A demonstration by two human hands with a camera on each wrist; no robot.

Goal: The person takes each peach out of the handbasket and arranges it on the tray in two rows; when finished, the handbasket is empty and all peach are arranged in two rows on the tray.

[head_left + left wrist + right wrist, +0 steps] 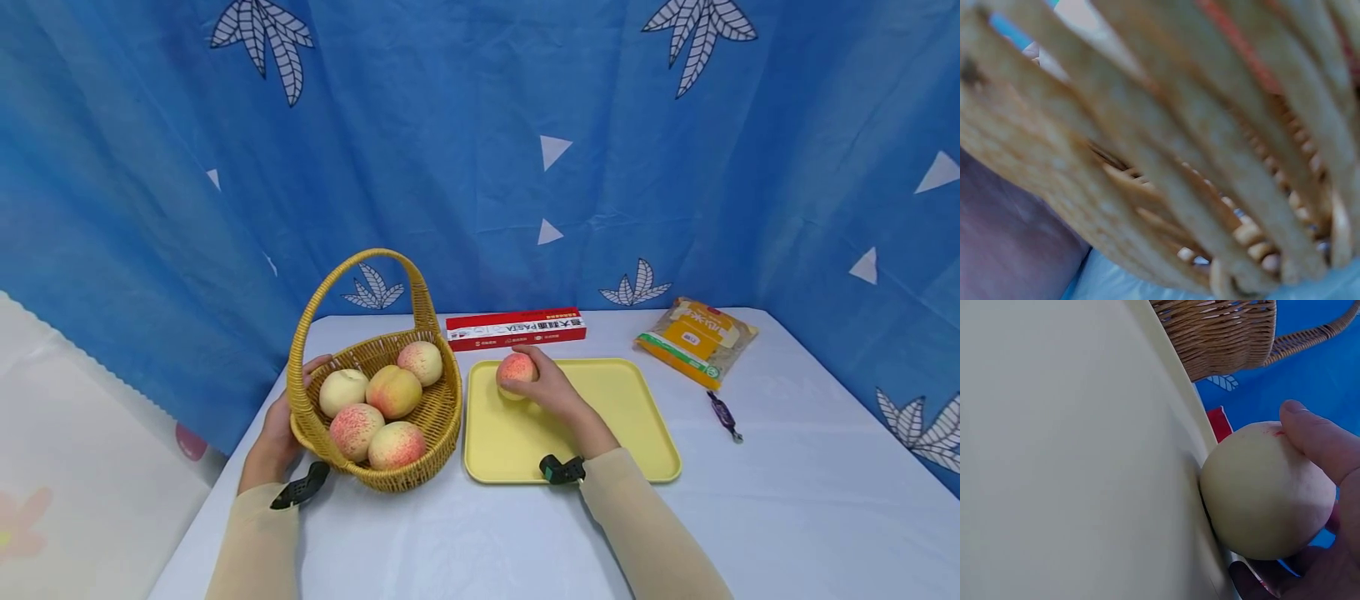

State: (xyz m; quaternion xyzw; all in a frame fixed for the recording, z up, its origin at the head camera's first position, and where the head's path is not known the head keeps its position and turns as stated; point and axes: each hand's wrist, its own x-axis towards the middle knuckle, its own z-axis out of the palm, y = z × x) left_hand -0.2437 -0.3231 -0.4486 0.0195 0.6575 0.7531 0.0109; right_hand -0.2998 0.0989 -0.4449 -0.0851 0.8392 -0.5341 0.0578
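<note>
White-covered counter (420, 546) bearing 5 things, left to right: wicker basket (392, 481), red pasta box (517, 329) just behind a yellow tray (615, 392), orange-and-clear packet (693, 342), and small dark purple item (723, 413) near the packet.

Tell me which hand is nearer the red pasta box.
Right. The right hand grips a peach just in front of the red pasta box; the left hand is farther off, beside the basket.

The head view looks forward and down from the near side, high over the table (420, 542); the left wrist view, blurred, seems to face the left side of the basket (397, 481) very closely; the right wrist view skims the tray (600, 433) toward a close peach (513, 369), both shared with the head view
</note>
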